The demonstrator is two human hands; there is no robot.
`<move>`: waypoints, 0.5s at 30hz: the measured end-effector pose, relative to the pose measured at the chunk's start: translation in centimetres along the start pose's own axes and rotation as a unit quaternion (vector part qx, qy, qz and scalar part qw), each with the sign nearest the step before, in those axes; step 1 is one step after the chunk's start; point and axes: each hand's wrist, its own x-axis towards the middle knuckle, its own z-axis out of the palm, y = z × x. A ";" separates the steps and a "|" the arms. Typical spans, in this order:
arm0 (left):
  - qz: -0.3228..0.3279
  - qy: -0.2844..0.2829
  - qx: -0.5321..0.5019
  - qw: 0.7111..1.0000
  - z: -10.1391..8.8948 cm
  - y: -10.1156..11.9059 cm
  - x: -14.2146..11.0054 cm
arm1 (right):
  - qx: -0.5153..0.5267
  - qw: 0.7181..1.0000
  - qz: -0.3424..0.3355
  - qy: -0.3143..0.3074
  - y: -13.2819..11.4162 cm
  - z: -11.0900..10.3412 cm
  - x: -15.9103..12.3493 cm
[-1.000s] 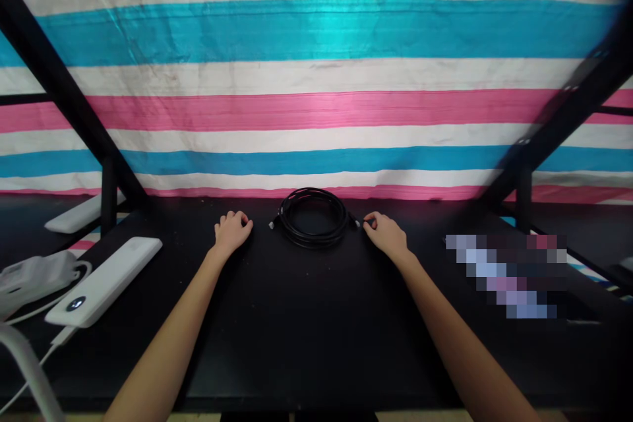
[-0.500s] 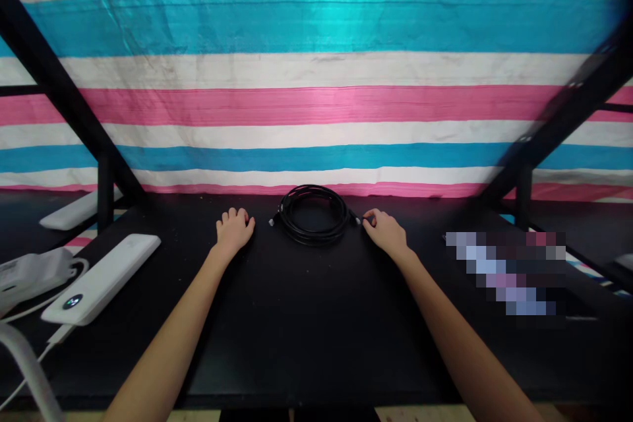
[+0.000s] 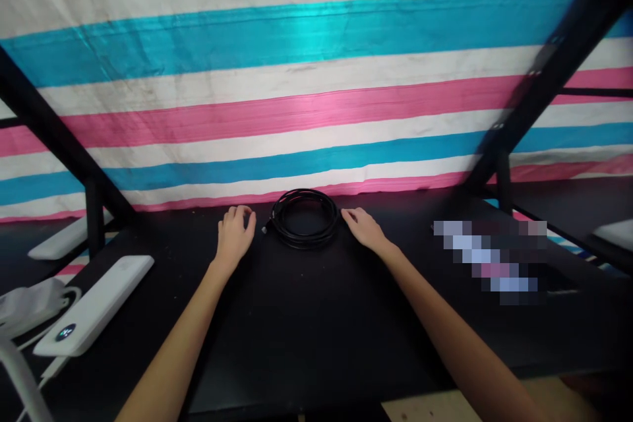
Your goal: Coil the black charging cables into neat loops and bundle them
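A coiled black network cable (image 3: 284,235) lies on the black table, with a clear plug (image 3: 264,230) sticking out at its left. My right hand (image 3: 364,227) is at the coil's right edge, its thumb and fingers pinched together on the cable's right end. The plug on that side is hidden by my fingertips. To the left of the coil, my left hand (image 3: 234,235) hovers or rests just over the table, its fingers loosely curled and apart from the thumb. It holds nothing and is a short way from the left plug.
A white power bank (image 3: 99,306) with a lit display lies at left, beside a white charger (image 3: 30,306) and white cables. At right is a blurred-out flat object (image 3: 487,260). Black frame bars (image 3: 531,89) and a striped sheet (image 3: 297,102) stand behind the table (image 3: 301,336).
My right hand has moved left onto the coil's right end, covering the plug there. My left hand stays about where it was, thumb a little more extended. The view has tilted.
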 end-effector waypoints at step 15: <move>0.264 -0.136 -0.038 0.954 2.2 5.8 -2.9 | 0.086 0.977 -0.176 -0.083 -0.7 0.0 -0.5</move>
